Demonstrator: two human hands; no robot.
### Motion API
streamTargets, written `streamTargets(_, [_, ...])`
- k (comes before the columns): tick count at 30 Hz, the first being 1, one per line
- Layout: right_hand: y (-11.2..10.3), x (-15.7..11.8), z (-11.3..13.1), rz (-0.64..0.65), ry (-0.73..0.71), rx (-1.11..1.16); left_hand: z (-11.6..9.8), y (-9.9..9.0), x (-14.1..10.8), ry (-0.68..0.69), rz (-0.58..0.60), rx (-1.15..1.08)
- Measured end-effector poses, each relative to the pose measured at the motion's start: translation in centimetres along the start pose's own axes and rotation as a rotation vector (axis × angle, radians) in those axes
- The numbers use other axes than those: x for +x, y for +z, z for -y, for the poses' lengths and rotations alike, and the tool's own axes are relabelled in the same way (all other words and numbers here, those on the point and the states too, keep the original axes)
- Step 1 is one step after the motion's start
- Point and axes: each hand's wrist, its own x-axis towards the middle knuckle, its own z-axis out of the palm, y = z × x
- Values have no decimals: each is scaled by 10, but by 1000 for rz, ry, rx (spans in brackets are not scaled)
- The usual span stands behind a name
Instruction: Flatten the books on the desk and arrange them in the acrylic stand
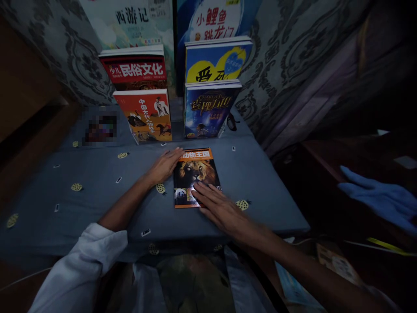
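Observation:
A book with a lion on its dark cover lies flat and closed on the cloth-covered table. My left hand rests at its upper left edge, fingers stretched out, the tips touching the cover's corner. Across the lower right of the cover lies my right hand, flat with fingers extended, hiding part of the small pictures there. Behind the book stand an orange book on the left and a dark blue book on the right, both upright.
Further back are a red book, a blue and yellow book and taller books against the patterned wall. Dark glasses lie beside the right stack. A blue glove is at far right; other books are low right.

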Motion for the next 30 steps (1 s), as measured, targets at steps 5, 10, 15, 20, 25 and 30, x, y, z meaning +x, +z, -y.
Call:
streamTargets(5, [-3,-1,-15,-24,50,16,-1,-1,-1,4,0,8])
streamTargets(10, [-9,0,-29,-47,100,36,-2,0,-2,-15,-19,32])
streamTargets(15, [-14,2,-40,-105,173,25,-7,-3,2,-29,-10,85])
streamTargets(20, [-9,2,-44,-138,164,-4,-19,-4,22,33,85,108])
streamTargets(25, [-6,2,-45,-146,155,-30,-37,5,60,112,190,89])
streamTargets(30, [-8,2,-45,-144,153,-22,-52,15,82,126,224,84])
